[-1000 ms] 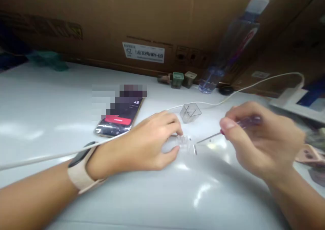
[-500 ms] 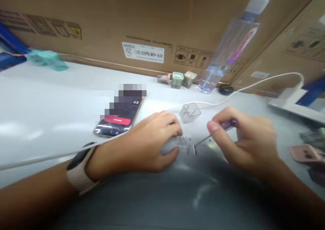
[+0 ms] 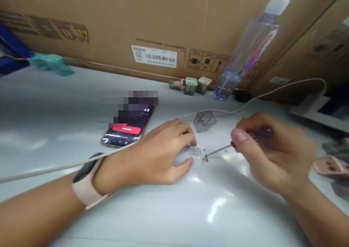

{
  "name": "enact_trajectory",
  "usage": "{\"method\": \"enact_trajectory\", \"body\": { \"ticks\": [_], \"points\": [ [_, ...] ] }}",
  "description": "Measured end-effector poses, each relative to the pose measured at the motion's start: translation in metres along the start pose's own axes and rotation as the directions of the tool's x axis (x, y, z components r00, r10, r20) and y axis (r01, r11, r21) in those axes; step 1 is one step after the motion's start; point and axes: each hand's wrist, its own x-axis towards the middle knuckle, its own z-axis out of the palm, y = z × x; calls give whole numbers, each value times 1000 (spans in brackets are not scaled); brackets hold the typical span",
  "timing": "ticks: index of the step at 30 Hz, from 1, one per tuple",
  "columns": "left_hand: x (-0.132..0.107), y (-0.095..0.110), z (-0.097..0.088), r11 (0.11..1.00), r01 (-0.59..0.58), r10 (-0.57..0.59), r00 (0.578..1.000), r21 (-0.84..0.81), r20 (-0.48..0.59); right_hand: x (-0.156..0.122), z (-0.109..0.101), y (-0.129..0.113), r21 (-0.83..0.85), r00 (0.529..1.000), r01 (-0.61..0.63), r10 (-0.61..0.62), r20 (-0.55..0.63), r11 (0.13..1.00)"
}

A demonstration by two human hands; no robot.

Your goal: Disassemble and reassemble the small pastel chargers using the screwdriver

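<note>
My left hand (image 3: 170, 150) rests on the table, thumb and fingers closed on a small clear plastic part (image 3: 196, 152). My right hand (image 3: 275, 152) grips a screwdriver (image 3: 219, 150) by its dark handle, which the fingers partly cover. Its thin shaft slants down to the left. At the tip is a small metal piece (image 3: 206, 158), just right of the clear part; whether it touches that part I cannot tell. Behind them stands a clear grey square plastic cover (image 3: 204, 121). A tiny dark bit (image 3: 225, 151) lies near the shaft.
A phone (image 3: 131, 121) lies beyond my left wrist. A white cable (image 3: 68, 167) crosses my left forearm. Several small sharpener-like blocks (image 3: 191, 86) and a water bottle (image 3: 245, 54) stand before a cardboard box (image 3: 109, 18). A pink block (image 3: 328, 165) lies at the right.
My right hand has moved right and pulled the screwdriver slightly that way. The metal piece at the tip has shifted a little left and turned. My left hand stays in place.
</note>
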Motion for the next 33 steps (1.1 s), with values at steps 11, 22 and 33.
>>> {"method": "enact_trajectory", "body": {
  "ticks": [11,22,33],
  "points": [
    [0,-2,0,1000,-25,25,1000,8,-11,-5,4,1,90,998,-38,41,-39,995],
    [1,-2,1,999,-33,34,999,9,-24,0,2,-4,121,994,8,-21,106,993],
    [0,-2,2,999,-33,33,999,15,-34,-1,3,-4,81,994,4,-13,111,997]
  ]
}}
